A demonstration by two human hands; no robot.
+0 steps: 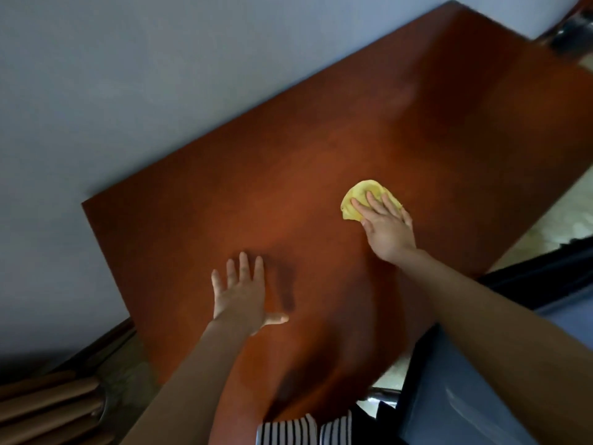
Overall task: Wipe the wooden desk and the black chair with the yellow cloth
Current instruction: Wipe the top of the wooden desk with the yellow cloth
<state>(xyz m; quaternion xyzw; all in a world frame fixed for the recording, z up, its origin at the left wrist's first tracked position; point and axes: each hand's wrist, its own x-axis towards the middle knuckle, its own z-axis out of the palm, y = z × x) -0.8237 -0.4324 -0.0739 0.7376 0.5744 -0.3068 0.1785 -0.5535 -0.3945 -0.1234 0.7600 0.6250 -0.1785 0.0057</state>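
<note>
The reddish-brown wooden desk fills the middle of the head view, tilted, with its far edge against the wall. A crumpled yellow cloth lies on the desk right of centre. My right hand presses flat on the cloth with straight fingers, covering its near part. My left hand rests flat on the bare desk surface to the left, fingers spread. The black chair shows as a dark edge at the right, beside the desk's near edge.
A pale grey-blue wall runs behind the desk. Brown slatted furniture stands at the bottom left. Light tiled floor shows at the right. A dark blurred object sits past the desk's far right corner.
</note>
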